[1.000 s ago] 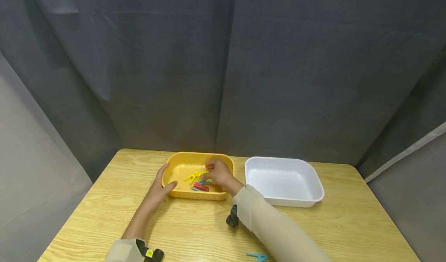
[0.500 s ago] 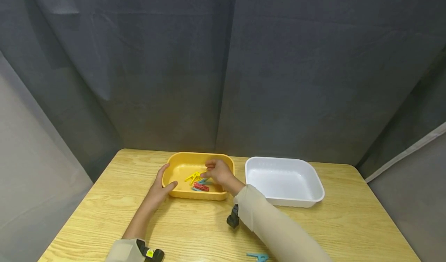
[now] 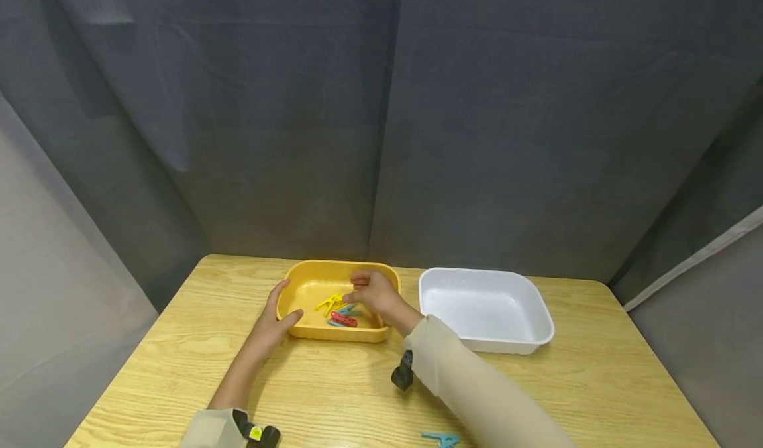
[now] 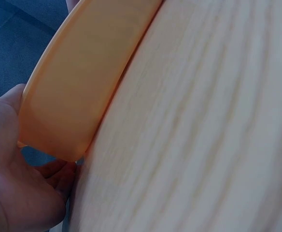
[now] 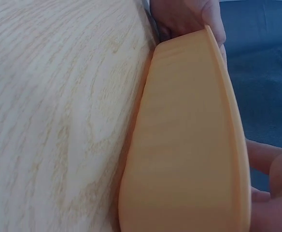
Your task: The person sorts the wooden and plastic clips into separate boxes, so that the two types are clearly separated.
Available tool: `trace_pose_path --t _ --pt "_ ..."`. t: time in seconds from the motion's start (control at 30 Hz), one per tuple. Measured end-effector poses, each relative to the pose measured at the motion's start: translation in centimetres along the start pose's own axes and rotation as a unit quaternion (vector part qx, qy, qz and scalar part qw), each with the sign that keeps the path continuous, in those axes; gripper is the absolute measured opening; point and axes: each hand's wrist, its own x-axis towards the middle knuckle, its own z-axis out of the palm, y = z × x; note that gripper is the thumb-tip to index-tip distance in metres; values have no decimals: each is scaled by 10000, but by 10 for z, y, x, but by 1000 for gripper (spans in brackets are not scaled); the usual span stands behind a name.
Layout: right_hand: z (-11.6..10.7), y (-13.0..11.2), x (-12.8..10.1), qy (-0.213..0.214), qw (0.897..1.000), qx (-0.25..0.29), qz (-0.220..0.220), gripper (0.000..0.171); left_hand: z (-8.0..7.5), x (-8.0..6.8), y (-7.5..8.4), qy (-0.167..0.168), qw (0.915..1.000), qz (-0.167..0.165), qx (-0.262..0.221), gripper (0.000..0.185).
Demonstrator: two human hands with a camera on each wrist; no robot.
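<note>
The left hand [image 3: 271,321] grips the near left corner of the yellow tray [image 3: 310,287] on the bench [image 3: 334,395]. The right hand [image 3: 372,293] hangs over the pegs [image 3: 338,309] inside; its fingers are curled, but whether they pinch one is hidden.

Both arms reach forward, beige sleeves at forearms. Left hand [image 3: 271,322] spread, thumb hooked forward, fingers relaxed. Right hand [image 3: 372,293] raised, fingers loosely curled, fingertips pointing left.
</note>
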Motion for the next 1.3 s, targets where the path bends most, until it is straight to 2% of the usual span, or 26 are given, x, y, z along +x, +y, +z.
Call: trace_pose_path --t 0.13,0.47,0.77,1.07,1.3 --pt "-3 -4 -5 -44 10000 61 -64 55 -1 0 0 45 9999 40 147 82" --pt "-12 -8 -16 -368 9982 398 -265 58 -1 2 -2 25 10000 -35 -60 82" --pt "-21 -5 -29 -437 9966 606 -338 57 0 3 -3 23 9998 -79 -185 83" --pt "-35 -3 -50 -537 9948 746 -438 57 0 2 0 15 10000 90 -10 82" --pt "-44 5 -65 -544 9937 792 -577 58 0 0 2 -22 9998 168 -119 81"
